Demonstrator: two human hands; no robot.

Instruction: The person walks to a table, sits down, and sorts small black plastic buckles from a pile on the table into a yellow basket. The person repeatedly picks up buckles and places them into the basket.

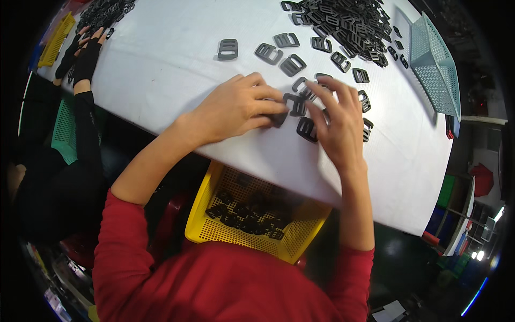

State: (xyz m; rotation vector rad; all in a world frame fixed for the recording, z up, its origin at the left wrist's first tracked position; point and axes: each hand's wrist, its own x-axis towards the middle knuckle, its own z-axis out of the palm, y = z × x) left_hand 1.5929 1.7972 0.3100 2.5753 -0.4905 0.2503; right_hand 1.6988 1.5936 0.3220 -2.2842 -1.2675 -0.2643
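Close to the table's near edge, my left hand (241,107) has its fingers curled over a black plastic slide buckle (278,119), which is mostly covered by the fingertips. My right hand (343,126) is somewhat blurred, its fingers apart over several loose buckles. One buckle (295,104) lies flat between the two hands, and another buckle (307,129) sits just left of the right wrist. Further loose buckles (293,65) are scattered beyond my hands, with a single buckle (228,49) lying apart on the left.
A large heap of buckles (348,27) covers the far right of the white table (161,64). Beside it stands a pale blue-green basket (434,70). Below the near edge, a yellow basket (214,228) holds black pieces. At left, a co-worker's gloved hands (86,59) are near another dark pile (107,12).
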